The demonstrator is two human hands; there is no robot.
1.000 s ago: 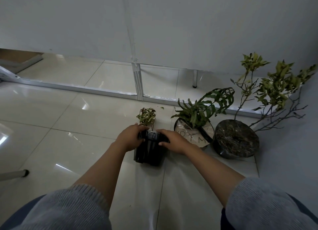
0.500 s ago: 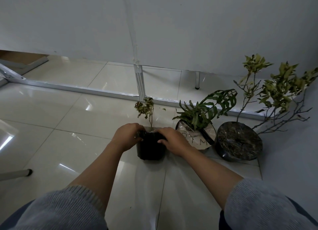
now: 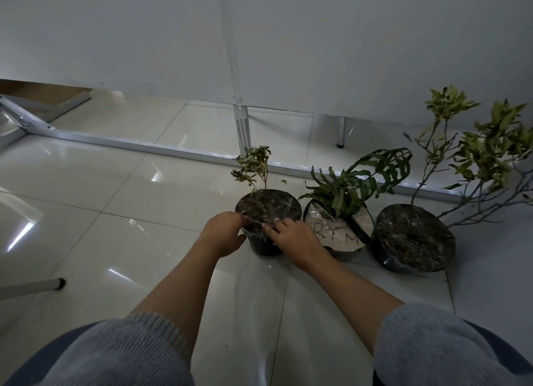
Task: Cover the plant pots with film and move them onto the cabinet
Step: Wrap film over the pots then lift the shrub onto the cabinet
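A small black pot (image 3: 266, 212) with a thin, sparse plant stands upright on the tiled floor, its top under shiny clear film. My left hand (image 3: 223, 235) grips the near left rim of it. My right hand (image 3: 297, 240) rests on the near right rim, fingers pinching the film edge. To its right a middle pot (image 3: 346, 235) holds a fern-like plant and has pale paper with writing on top. Further right sits a large pot (image 3: 415, 238) with film over its soil and a tall leafy shrub.
A white partition wall (image 3: 288, 39) on a metal floor rail (image 3: 144, 147) runs behind the pots. A metal leg tip (image 3: 59, 283) lies on the floor at the left. Grey wall (image 3: 504, 270) closes the right side. Open tile stretches to the left.
The small pot has gone from lying tilted toward me to standing upright, its filmed top now showing. Both hands shifted from its sides to its near rim.
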